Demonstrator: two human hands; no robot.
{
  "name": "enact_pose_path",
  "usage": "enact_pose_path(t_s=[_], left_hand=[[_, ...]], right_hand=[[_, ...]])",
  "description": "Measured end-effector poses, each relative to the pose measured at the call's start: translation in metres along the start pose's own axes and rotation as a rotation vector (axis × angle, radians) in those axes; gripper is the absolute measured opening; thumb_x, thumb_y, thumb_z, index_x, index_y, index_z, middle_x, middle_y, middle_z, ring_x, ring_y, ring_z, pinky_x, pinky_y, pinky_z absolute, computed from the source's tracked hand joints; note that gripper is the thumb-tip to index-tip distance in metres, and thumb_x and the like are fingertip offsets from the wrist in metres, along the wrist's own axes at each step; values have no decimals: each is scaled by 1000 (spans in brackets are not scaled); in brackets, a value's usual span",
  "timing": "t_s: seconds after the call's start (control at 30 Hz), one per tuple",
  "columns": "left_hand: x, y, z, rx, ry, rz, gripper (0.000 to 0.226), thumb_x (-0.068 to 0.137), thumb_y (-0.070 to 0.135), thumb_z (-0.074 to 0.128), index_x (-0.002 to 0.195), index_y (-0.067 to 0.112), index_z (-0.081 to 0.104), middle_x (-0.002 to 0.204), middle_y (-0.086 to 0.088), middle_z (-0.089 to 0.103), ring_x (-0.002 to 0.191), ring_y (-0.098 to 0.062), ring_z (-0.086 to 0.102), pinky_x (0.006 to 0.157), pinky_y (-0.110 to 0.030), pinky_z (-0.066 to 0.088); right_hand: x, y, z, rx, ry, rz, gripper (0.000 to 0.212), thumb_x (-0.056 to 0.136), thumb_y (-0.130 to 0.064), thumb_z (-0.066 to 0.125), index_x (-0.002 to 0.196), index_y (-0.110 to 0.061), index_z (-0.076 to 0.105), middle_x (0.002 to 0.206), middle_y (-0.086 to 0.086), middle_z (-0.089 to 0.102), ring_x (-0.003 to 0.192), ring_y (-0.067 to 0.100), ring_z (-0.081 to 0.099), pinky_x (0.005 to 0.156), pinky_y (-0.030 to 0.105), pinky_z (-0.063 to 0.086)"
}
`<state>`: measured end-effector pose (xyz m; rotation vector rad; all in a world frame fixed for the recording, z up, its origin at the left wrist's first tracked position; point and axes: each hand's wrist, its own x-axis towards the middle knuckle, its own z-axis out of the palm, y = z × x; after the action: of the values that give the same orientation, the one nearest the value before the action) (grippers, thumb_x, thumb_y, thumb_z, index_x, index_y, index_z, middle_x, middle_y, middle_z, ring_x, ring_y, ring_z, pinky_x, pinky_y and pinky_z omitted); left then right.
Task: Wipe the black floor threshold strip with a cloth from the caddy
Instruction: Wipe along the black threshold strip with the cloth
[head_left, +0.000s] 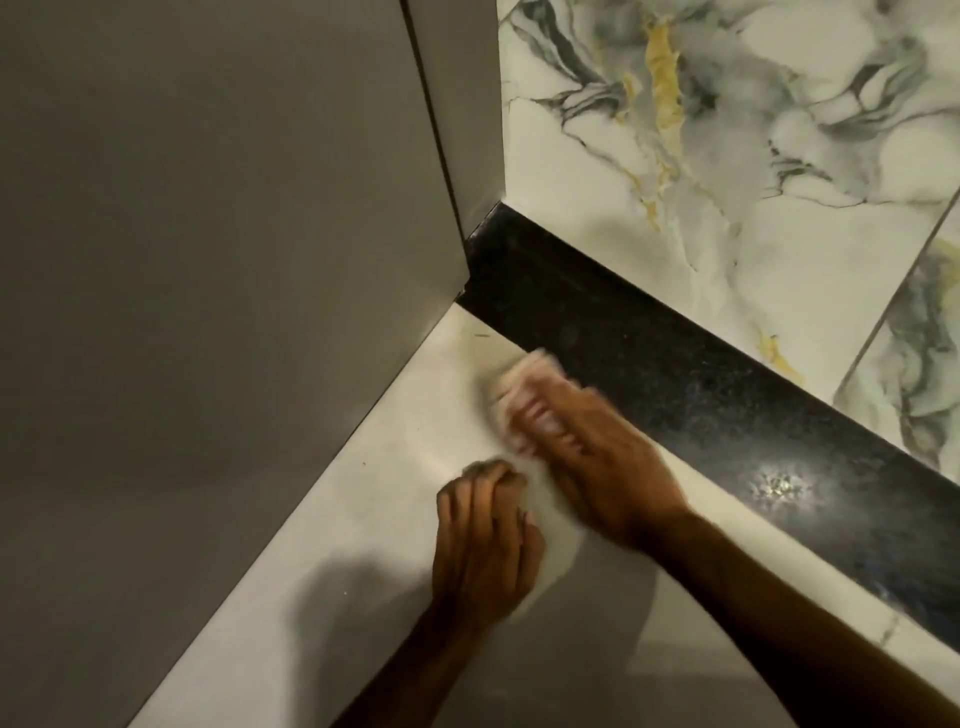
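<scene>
Pressing cloth (524, 384), right hand (597, 467) (blurred), threshold strip (675, 374)

Glossy black threshold strip (701, 395) runs diagonally; crumpled white cloth (519, 384) at its edge

Hands: two, left hand (483, 540) at 6 o'clock, right hand (597, 467) just past it toward 3 o'clock. Cloth (524, 379): one (pale, blurred). Black threshold strip (727, 410): one, running 11 to 4 o'clock. Grey wall panels (208, 260): two, 9 to 12 o'clock. Marble-patterned tiles (727, 156): at least two, at 1–3 o'clock.
</scene>
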<state>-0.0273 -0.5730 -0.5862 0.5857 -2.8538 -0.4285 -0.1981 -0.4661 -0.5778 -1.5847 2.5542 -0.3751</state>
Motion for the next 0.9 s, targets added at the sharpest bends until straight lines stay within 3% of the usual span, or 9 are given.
enact_pose_path(t_s=[0.1,0.17,0.27,0.37,0.43,0.53,0.67,0.83,0.9], left_hand=[[12,-1,1,-55,-39,139,51,102,32,51,143,7,68,147,-16,67,132,-36,66,109,-52,52],[13,-3,6,-90,-46,153,53,105,33,50,149,7,63,155,-16,62,142,-35,59,117,-54,46],[12,-3,4,-65,-46,126,55,108,35,46,154,7,58,163,-18,54,153,-36,49,128,-56,36],[14,3,1,-7,-100,164,60,107,37,47,158,6,52,168,-19,47,158,-38,43,131,-59,32],[11,9,2,22,-157,174,67,105,41,48,162,6,47,171,-20,41,159,-39,41,131,-60,31],[0,35,14,9,-254,276,74,104,47,45,169,12,35,178,-17,28,165,-35,28,135,-56,21],[-22,79,36,27,-307,476,75,106,50,45,170,14,32,179,-16,27,167,-33,25,137,-53,16],[-43,115,45,51,-334,681,69,106,47,48,163,9,46,175,-22,32,163,-39,32,134,-58,24],[-45,120,42,57,-362,717,70,106,49,43,166,12,41,177,-21,30,165,-38,28,134,-58,22]], right_hand=[[11,41,-11,-2,157,498,64,108,-30,42,170,-21,27,178,18,17,165,35,17,133,57,29],[43,46,-16,14,205,639,67,110,-28,42,171,-24,17,179,18,13,167,36,14,136,52,23],[71,29,-20,152,121,533,74,109,-22,47,168,-31,3,180,16,6,168,33,8,139,46,13],[23,2,-17,120,40,404,70,110,-24,47,172,-26,15,181,11,6,166,26,-3,139,43,6],[-36,-10,-14,79,81,452,68,109,-29,47,171,-29,18,181,10,7,166,25,-3,135,42,2],[-101,8,-19,39,170,648,65,110,-31,43,171,-25,22,180,14,11,167,30,4,138,46,12],[-86,59,-29,0,307,883,61,112,-29,43,170,-21,27,178,19,17,167,34,15,136,50,23],[-134,56,-28,11,226,670,59,113,-28,48,169,-18,31,178,19,17,168,34,13,138,49,18],[-194,42,-28,50,224,755,61,111,-28,53,168,-20,33,179,16,16,167,35,16,133,54,30]])
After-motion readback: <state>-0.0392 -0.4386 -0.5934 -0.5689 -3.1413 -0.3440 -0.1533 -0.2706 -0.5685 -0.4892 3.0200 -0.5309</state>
